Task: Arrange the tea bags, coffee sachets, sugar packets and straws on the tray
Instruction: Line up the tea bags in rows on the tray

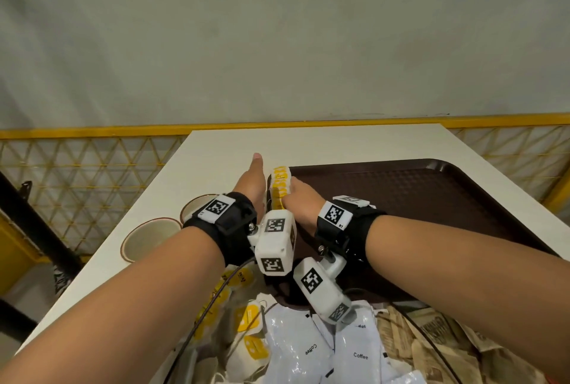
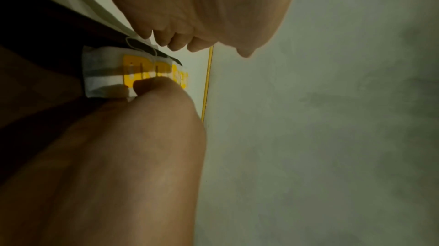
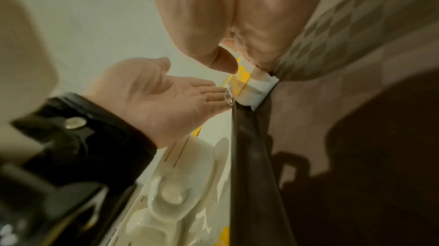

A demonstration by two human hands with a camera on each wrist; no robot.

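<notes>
A stack of white tea bags with yellow tags (image 1: 279, 183) stands on edge at the far left corner of the dark brown tray (image 1: 416, 198). My right hand (image 1: 300, 195) grips the stack from the right, thumb on the yellow tags and fingers curled over the far side. In the right wrist view the same hand (image 3: 247, 66) holds the tea bags (image 3: 256, 88) against the tray rim (image 3: 251, 156). My left hand (image 1: 256, 180) is flat beside the stack. Its straight fingers (image 3: 213, 92) touch the stack's left side. The left wrist view shows the tea bags (image 2: 106, 73) between both hands.
Two cream cups with brown rims (image 1: 148, 237) (image 1: 197, 204) stand on the white table left of the tray. Near me lie loose tea bags (image 1: 249, 331), white coffee sachets (image 1: 354, 349) and brown sugar packets (image 1: 431, 337). A yellow lattice fence (image 1: 92, 167) runs behind the table.
</notes>
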